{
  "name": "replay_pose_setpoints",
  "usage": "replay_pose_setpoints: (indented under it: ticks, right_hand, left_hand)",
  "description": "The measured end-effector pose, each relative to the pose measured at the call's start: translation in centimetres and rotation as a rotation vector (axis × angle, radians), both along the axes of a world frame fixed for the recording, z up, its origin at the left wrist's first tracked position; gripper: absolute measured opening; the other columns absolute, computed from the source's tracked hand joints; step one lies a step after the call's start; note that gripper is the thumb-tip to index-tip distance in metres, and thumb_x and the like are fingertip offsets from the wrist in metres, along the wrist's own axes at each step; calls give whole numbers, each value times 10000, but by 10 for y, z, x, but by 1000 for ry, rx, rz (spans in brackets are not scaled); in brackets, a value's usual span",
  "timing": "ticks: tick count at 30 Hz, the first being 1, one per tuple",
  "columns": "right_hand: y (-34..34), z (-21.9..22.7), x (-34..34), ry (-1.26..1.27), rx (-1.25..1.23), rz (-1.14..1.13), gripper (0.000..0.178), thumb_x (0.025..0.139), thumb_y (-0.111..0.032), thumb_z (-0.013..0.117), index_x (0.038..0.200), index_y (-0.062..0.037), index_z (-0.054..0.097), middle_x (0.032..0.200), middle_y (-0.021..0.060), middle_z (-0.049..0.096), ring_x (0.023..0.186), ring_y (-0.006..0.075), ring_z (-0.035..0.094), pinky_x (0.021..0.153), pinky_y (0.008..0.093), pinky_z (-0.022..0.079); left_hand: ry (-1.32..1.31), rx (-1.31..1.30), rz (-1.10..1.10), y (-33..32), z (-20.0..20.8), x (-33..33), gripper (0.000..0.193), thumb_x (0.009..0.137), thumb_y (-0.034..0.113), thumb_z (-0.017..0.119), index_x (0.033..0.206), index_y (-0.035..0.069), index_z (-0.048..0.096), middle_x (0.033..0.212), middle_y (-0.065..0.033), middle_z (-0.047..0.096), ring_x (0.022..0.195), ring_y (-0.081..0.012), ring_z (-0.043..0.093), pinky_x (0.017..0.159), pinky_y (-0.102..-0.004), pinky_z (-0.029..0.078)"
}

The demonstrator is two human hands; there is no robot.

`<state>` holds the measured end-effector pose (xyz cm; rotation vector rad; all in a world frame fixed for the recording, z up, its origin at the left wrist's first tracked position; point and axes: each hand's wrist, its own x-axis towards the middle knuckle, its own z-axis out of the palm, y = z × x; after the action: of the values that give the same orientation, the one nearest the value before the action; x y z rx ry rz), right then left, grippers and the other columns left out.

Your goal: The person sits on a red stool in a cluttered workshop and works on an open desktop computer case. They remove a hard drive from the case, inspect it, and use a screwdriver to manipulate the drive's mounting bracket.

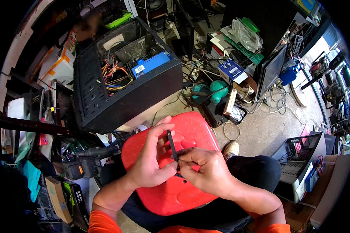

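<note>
Over a red plastic stool (198, 128), my left hand (151, 159) grips a thin black piece (172, 144), long and narrow as it faces me, with a small round hole near its far end. The left fingers stretch up along it and the thumb is near its lower end. My right hand (206, 171) is closed in a pinch at that lower end, its fingertips against the piece. Whatever lies between those fingertips is hidden. A small dark spot (184, 181) shows on the stool just below my hands.
An opened black computer case (132, 91) with coloured wires and a blue-labelled power supply (149, 64) stands ahead left. A blue box (232, 71), green rounded thing (218, 91) and cables lie ahead right. Another case (303, 159) is at right. Boxes and parts crowd the left.
</note>
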<state>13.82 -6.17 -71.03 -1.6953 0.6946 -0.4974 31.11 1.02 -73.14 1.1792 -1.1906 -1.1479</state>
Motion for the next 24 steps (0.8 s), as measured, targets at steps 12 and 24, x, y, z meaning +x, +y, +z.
replay_pose_setpoints:
  ticks: [12, 24]
  right_hand:
    - [1, -4, -1, -72, -42, 12, 84, 766, 27, 626, 846, 51, 619, 792, 189, 628, 726, 327, 654, 644, 372, 531]
    - [9, -12, 0, -143, -43, -45, 83, 779, 34, 631, 860, 51, 617, 904, 203, 635, 790, 348, 658, 684, 367, 538]
  left_hand:
    - [-154, -90, -22, -2, -4, 4, 794, 691, -56, 580, 1397, 43, 230, 1513, -206, 158, 1398, -277, 241, 1113, -444, 298]
    - [-144, -27, -5, 0, 1, 0, 783, 694, -79, 542, 1393, 64, 219, 1522, -187, 152, 1263, -241, 428, 1042, -389, 378]
